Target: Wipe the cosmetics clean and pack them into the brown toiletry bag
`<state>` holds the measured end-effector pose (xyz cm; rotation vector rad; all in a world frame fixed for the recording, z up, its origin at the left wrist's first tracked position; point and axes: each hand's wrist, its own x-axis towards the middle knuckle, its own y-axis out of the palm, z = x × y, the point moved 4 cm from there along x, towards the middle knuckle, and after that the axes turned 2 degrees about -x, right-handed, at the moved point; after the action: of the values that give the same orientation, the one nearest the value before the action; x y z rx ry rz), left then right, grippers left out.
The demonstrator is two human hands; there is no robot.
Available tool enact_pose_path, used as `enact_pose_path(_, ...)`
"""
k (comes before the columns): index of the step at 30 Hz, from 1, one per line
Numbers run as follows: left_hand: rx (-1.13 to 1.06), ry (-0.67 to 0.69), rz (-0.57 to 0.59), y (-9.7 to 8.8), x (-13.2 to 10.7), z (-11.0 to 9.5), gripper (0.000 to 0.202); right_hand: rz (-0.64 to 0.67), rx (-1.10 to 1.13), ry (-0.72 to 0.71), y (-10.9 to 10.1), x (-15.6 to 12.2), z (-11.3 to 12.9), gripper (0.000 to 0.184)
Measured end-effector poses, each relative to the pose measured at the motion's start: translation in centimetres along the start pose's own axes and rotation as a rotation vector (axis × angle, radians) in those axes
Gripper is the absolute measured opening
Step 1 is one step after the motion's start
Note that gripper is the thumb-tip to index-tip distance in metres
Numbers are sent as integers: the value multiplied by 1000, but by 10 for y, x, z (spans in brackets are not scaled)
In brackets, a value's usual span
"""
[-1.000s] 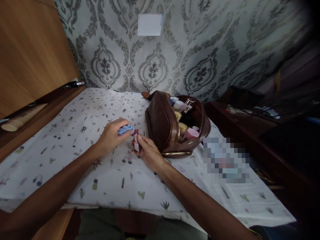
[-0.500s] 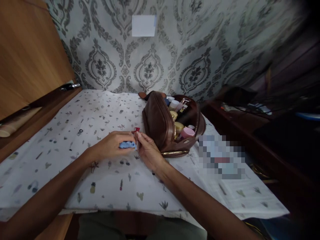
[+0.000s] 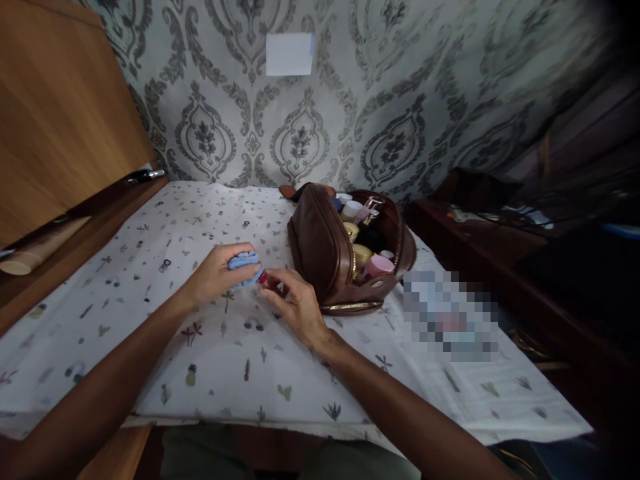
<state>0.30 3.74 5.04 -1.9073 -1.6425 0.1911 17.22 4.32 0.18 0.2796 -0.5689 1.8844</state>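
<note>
My left hand (image 3: 216,272) is closed on a folded light blue cloth (image 3: 244,261), the thumb lying across it. At the cloth's right edge a small red item (image 3: 263,277) pokes out, mostly covered; its kind cannot be made out. The fingertips of my right hand (image 3: 297,303) pinch that red item from the right, touching the cloth's side. Just beyond the right hand stands a brown leather toiletry bag (image 3: 320,237), unzipped, with a pink-lidded jar (image 3: 379,265), a gold-coloured lid (image 3: 361,255) and a white-capped container (image 3: 351,211) inside.
A white patterned cloth (image 3: 200,393) covers the table. To the bag's right lies a pixelated, unreadable item (image 3: 450,317). A wooden cabinet (image 3: 60,120) borders the left, a dark ledge with cables (image 3: 520,213) the right. A patterned wall (image 3: 300,140) rises behind.
Both hands have shifted slightly left. The blue cloth has come up into view over the left fingers and now meets the red item, which has tipped from upright to lower down between the hands.
</note>
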Motion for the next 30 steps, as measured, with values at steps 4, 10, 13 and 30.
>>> enact_pose_path(4,-60,-56,-64,-2,1,1,22,26,130,54,3,1,-2,18)
enact_pose_path(10,-114,-104,-115,-4,1,5,25,-13,457,232,7,3,-4,29)
enact_pose_path(13,-163,-137,-96,-3,1,11,30,-101,448,206,1,3,5,28)
enact_pose_path(30,-580,-505,-86,19,-14,18,69,-161,-128,-268,-19,-10,39,10)
